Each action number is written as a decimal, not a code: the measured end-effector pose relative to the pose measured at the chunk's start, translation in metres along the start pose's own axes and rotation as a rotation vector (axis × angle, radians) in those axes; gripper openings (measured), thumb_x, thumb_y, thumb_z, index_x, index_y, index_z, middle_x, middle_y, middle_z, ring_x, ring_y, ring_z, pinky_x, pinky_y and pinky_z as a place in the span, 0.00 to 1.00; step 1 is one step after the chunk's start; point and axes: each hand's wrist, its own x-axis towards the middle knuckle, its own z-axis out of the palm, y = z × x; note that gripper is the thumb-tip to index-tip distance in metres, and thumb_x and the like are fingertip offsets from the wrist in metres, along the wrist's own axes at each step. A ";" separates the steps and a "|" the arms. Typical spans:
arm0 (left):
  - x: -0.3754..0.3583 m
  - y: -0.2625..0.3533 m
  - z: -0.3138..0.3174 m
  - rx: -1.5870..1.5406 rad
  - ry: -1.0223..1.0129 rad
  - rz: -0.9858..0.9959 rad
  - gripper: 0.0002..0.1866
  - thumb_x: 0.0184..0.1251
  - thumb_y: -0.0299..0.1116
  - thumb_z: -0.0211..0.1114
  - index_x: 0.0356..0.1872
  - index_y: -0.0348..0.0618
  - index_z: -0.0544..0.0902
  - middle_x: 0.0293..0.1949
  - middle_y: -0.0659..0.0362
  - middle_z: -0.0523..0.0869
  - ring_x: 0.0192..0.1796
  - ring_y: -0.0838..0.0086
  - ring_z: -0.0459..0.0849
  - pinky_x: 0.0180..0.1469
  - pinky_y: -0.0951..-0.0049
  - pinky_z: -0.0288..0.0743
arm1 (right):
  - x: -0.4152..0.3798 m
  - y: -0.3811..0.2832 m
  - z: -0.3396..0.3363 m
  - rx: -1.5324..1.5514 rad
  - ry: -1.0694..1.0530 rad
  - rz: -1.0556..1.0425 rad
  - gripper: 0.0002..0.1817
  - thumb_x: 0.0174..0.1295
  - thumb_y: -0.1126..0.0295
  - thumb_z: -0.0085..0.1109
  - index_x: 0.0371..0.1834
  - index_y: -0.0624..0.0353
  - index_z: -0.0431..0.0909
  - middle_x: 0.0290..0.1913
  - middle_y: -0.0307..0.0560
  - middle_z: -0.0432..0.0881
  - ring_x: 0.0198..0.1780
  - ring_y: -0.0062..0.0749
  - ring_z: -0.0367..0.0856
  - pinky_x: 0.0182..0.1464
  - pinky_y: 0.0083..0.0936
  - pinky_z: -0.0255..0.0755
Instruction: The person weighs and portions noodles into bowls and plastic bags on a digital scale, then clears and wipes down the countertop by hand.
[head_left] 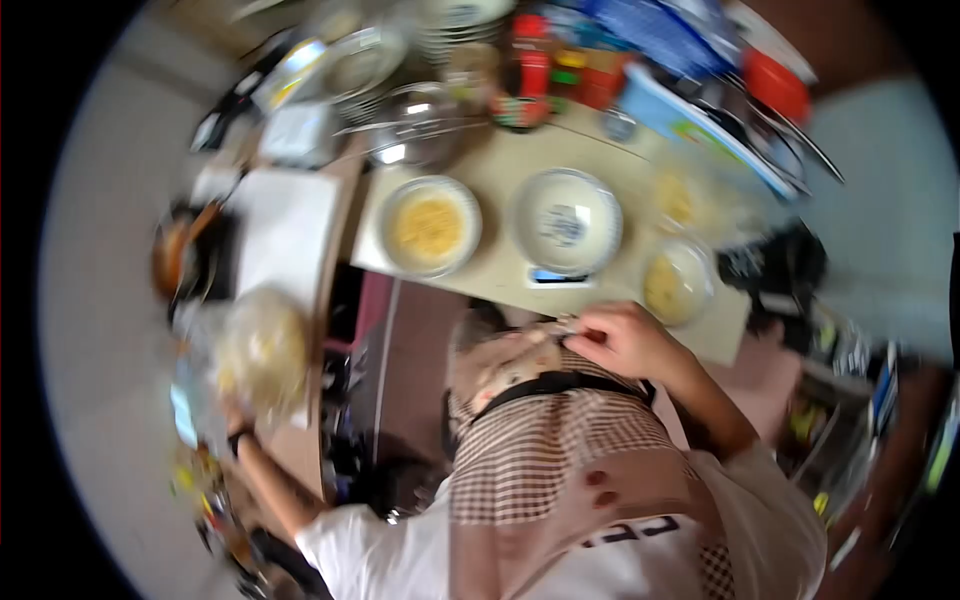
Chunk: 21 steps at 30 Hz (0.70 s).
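At the left, my left hand (235, 412) is closed on a clear plastic bag (262, 355) with pale yellow contents; blur and the bag hide most of its fingers. My right hand (625, 340) is curled in front of my checked apron (560, 430), thumb and fingers together; what they pinch, if anything, cannot be made out. Ahead of me a white bowl (430, 226) holds yellow pieces. Beside it stands a bowl (566, 222) with a blue pattern inside and a small scale display (560, 277) at its front. A glass bowl (678, 282) with some yellow food sits nearest my right hand.
Along the back of the table (480, 275) are a metal bowl (410, 125), stacked plates (460, 40), a red-capped bottle (528, 70) and a blue-and-white box (700, 125). Another clear bag (690, 195) lies at the right. A pan (180, 255) stands at the far left.
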 end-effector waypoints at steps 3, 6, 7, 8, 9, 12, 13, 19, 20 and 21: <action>-0.045 0.030 -0.099 -0.317 0.304 -0.154 0.26 0.75 0.38 0.60 0.67 0.33 0.73 0.64 0.38 0.77 0.69 0.47 0.72 0.71 0.58 0.66 | -0.023 0.030 -0.028 -0.034 0.093 0.127 0.07 0.61 0.68 0.67 0.33 0.61 0.82 0.30 0.50 0.84 0.30 0.43 0.83 0.34 0.34 0.75; -0.091 0.103 -0.197 -0.484 0.656 -0.033 0.19 0.77 0.38 0.61 0.62 0.41 0.79 0.56 0.47 0.84 0.51 0.59 0.82 0.53 0.61 0.76 | -0.050 0.086 -0.059 -0.016 0.448 0.223 0.04 0.64 0.73 0.63 0.36 0.62 0.81 0.28 0.48 0.82 0.29 0.30 0.80 0.34 0.27 0.73; -0.106 0.130 -0.224 -0.566 0.777 0.064 0.17 0.77 0.37 0.61 0.60 0.42 0.81 0.53 0.50 0.86 0.46 0.64 0.83 0.48 0.65 0.77 | -0.053 0.102 -0.074 -0.056 0.659 0.238 0.02 0.66 0.75 0.61 0.38 0.62 0.80 0.28 0.47 0.81 0.28 0.27 0.78 0.34 0.25 0.73; -0.119 0.159 -0.247 -0.639 0.808 0.091 0.15 0.77 0.35 0.61 0.59 0.41 0.82 0.50 0.52 0.86 0.44 0.68 0.82 0.45 0.68 0.75 | -0.055 0.122 -0.097 -0.153 0.724 0.340 0.04 0.68 0.73 0.58 0.40 0.62 0.80 0.30 0.50 0.84 0.29 0.35 0.82 0.35 0.29 0.74; -0.133 0.187 -0.268 -0.708 0.836 0.115 0.14 0.77 0.34 0.61 0.57 0.40 0.83 0.48 0.53 0.87 0.42 0.71 0.81 0.42 0.71 0.74 | -0.050 0.138 -0.116 -0.220 0.748 0.413 0.05 0.68 0.72 0.58 0.40 0.62 0.80 0.32 0.52 0.85 0.32 0.42 0.84 0.36 0.32 0.76; -0.158 0.273 -0.302 -0.937 0.894 0.391 0.11 0.77 0.28 0.61 0.54 0.38 0.84 0.40 0.58 0.87 0.34 0.80 0.77 0.35 0.79 0.68 | -0.029 0.227 -0.152 -0.365 0.746 0.395 0.10 0.71 0.70 0.51 0.44 0.60 0.82 0.39 0.60 0.86 0.45 0.58 0.85 0.47 0.43 0.78; -0.164 0.300 -0.310 -0.963 0.851 0.513 0.11 0.75 0.27 0.61 0.53 0.38 0.84 0.39 0.58 0.87 0.33 0.80 0.76 0.34 0.79 0.68 | -0.017 0.272 -0.156 -0.381 0.646 0.433 0.11 0.70 0.71 0.49 0.47 0.59 0.82 0.41 0.61 0.86 0.48 0.57 0.84 0.51 0.44 0.77; -0.244 0.469 -0.342 -0.839 0.455 0.849 0.09 0.62 0.16 0.67 0.42 0.37 0.87 0.35 0.57 0.86 0.30 0.74 0.80 0.32 0.75 0.73 | 0.008 0.370 -0.133 -0.565 0.402 0.610 0.17 0.68 0.70 0.47 0.56 0.55 0.81 0.51 0.61 0.85 0.55 0.57 0.83 0.59 0.46 0.76; -0.256 0.486 -0.342 -0.858 0.399 0.890 0.09 0.61 0.16 0.66 0.42 0.37 0.87 0.34 0.56 0.85 0.30 0.71 0.81 0.33 0.73 0.74 | 0.007 0.372 -0.136 -0.544 0.404 0.634 0.18 0.67 0.69 0.48 0.57 0.54 0.81 0.52 0.60 0.85 0.56 0.57 0.82 0.59 0.45 0.76; -0.264 0.500 -0.339 -0.879 0.340 0.929 0.10 0.60 0.16 0.66 0.41 0.37 0.87 0.33 0.55 0.85 0.31 0.68 0.83 0.34 0.71 0.76 | 0.002 0.369 -0.146 -0.571 0.422 0.679 0.17 0.68 0.69 0.47 0.56 0.54 0.81 0.52 0.59 0.85 0.56 0.57 0.82 0.58 0.45 0.76</action>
